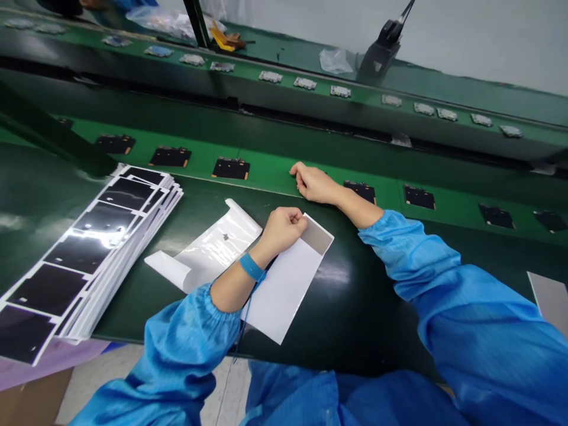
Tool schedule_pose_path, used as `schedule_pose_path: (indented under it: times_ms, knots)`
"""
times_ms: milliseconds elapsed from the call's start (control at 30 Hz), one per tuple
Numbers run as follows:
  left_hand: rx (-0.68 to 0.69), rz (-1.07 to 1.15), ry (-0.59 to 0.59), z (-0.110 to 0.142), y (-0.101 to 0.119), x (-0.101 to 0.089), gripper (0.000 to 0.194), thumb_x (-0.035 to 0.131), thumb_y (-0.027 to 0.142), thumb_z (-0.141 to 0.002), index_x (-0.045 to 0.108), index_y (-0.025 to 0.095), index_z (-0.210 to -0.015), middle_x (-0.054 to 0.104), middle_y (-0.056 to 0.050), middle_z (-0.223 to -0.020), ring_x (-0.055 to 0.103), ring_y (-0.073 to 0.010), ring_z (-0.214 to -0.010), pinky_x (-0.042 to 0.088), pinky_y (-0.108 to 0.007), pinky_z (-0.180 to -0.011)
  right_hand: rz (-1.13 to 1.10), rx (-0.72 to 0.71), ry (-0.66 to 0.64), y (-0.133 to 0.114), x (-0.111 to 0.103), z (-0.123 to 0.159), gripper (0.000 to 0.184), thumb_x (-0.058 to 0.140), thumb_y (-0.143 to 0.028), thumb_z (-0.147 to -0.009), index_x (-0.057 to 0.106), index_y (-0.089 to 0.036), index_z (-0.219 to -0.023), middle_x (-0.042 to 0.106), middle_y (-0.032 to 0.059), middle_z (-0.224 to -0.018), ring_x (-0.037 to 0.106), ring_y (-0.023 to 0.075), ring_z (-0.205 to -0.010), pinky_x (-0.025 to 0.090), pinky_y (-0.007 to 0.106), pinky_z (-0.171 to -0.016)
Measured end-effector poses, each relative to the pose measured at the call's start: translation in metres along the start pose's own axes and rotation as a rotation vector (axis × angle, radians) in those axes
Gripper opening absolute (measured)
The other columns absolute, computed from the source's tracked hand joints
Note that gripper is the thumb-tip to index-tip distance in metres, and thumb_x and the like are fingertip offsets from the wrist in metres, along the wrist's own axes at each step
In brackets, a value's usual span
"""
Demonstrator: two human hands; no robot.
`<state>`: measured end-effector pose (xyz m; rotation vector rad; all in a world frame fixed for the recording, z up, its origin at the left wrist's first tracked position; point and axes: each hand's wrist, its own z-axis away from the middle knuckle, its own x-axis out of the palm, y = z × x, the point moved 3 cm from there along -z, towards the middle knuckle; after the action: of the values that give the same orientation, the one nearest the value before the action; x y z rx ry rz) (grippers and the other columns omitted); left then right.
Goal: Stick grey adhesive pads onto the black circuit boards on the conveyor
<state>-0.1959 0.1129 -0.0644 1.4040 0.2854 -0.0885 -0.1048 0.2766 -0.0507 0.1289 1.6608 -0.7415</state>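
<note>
White sheet (288,284) lies under closed left fingers (293,215); right fingers (301,173) curl, any grip unclear.

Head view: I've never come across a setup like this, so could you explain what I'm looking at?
There is no robot here. One camera, worn on a person's head, looks forward and down at two bare hands in blue sleeves. The left hand, with a blue wristband, is at the top of a white and grey sheet; its exact grip is unclear. The right hand is over a green strip carrying flat dark pieces; I can't tell whether it holds anything. On the dark green table lie a curled film and, further left, a stack of dark-panelled sheets.
</note>
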Motion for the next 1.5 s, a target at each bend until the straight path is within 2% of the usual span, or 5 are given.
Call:
schedule_pose_path:
  times_ms: [467, 633, 800, 933, 1500]
  knots:
    - [0.022, 0.019, 0.015, 0.002, -0.002, -0.006, 0.035, 0.068, 0.042, -0.075, 0.046, 0.021, -0.057, 0.042, 0.004, -0.056, 0.036, -0.0118, -0.058, 0.027, -0.027, -0.059, 0.045, 0.323, 0.133, 0.001, -0.019, 0.033, 0.062, 0.071, -0.023, -0.092, 0.043, -0.019, -0.148, 0.052, 0.0199, -0.152, 0.058, 0.0327, -0.140, 0.053, 0.042, -0.106]
    - [0.045, 0.078, -0.014, 0.002, -0.003, -0.005, 0.040, 0.070, 0.047, -0.079, 0.047, 0.021, -0.061, 0.043, 0.004, -0.058, 0.037, -0.0116, -0.058, 0.027, -0.028, -0.060, -0.515, 0.277, 0.451, -0.007, 0.001, 0.065, 0.022, 0.060, -0.043, -0.092, 0.056, -0.024, -0.101, 0.062, 0.0058, -0.088, 0.063, 0.0253, -0.079, 0.052, 0.039, -0.076]
    - [0.042, 0.141, -0.016, 0.004, 0.000, -0.005, 0.032, 0.072, 0.042, -0.079, 0.068, 0.015, -0.095, 0.051, 0.006, -0.059, 0.040, -0.0112, -0.055, 0.030, -0.026, -0.058, -0.917, 0.219, 0.509, -0.026, 0.020, 0.089, 0.039, 0.068, -0.064, -0.087, 0.058, -0.027, -0.082, 0.054, 0.0030, -0.073, 0.051, 0.0223, -0.066, 0.044, 0.037, -0.065]
    - [0.056, 0.169, -0.015, 0.007, 0.003, -0.003, 0.064, 0.073, 0.037, -0.079, 0.061, 0.008, -0.134, 0.052, 0.009, -0.058, 0.040, -0.0113, -0.053, 0.031, -0.025, -0.057, -0.941, 0.200, 0.507, -0.029, 0.023, 0.096, 0.035, 0.071, -0.060, -0.088, 0.060, -0.027, -0.082, 0.051, 0.0021, -0.071, 0.048, 0.0216, -0.065, 0.040, 0.036, -0.062]
    - [0.116, 0.248, -0.095, 0.009, -0.002, 0.004, 0.067, 0.074, 0.035, -0.081, 0.062, 0.007, -0.141, 0.044, 0.011, -0.060, 0.035, -0.0085, -0.053, 0.026, -0.023, -0.056, -0.692, 0.147, 0.539, -0.028, 0.034, 0.098, 0.028, 0.063, -0.046, -0.092, 0.063, -0.019, -0.084, 0.052, -0.0014, -0.065, 0.046, 0.0130, -0.056, 0.035, 0.027, -0.055]
